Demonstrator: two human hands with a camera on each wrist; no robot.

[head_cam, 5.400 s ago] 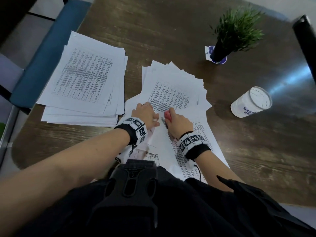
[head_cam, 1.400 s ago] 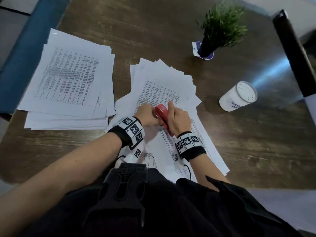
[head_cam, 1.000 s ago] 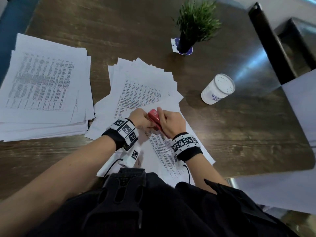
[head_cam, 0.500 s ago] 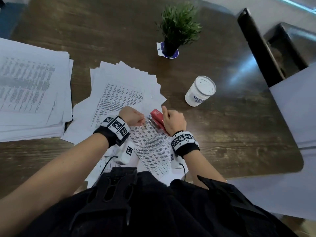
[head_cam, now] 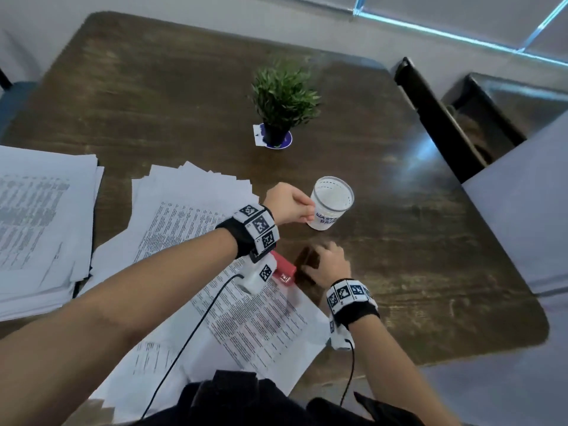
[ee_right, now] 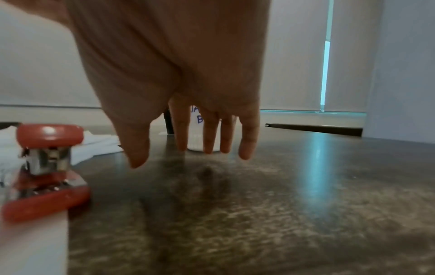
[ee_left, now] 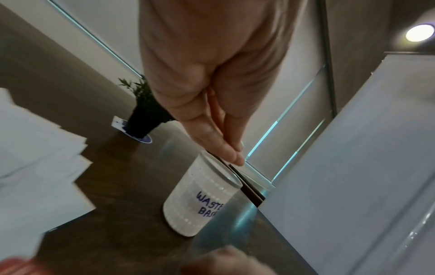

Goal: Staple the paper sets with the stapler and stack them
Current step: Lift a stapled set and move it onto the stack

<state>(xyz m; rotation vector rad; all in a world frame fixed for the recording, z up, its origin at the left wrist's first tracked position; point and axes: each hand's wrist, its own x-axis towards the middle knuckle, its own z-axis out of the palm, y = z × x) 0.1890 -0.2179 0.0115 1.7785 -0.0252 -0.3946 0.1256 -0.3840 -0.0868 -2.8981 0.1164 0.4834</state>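
Note:
The red stapler [head_cam: 284, 269] [ee_right: 47, 171] lies on the top right corner of a printed paper set [head_cam: 255, 321] in front of me, with no hand on it. My left hand [head_cam: 309, 209] [ee_left: 234, 157] reaches over the mouth of a white cup [head_cam: 322, 219] [ee_left: 195, 201] marked "WASTE BAS...". Its thumb and fingertips are pressed together; I see nothing between them. My right hand [head_cam: 319, 259] [ee_right: 160, 156] hovers just right of the stapler, above bare table, fingers spread and hanging down, holding nothing.
Fanned loose sheets [head_cam: 190, 204] lie behind the paper set. A thick paper stack [head_cam: 37, 229] sits at the far left. A small potted plant [head_cam: 282, 99] stands at the back of the dark wooden table [head_cam: 399, 256]. A dark chair back [head_cam: 436, 118] is at the table's right edge.
Both hands have let go of the stapler, which now lies on the paper's corner. My left hand has moved right to the white cup. My right hand has drifted right over the table.

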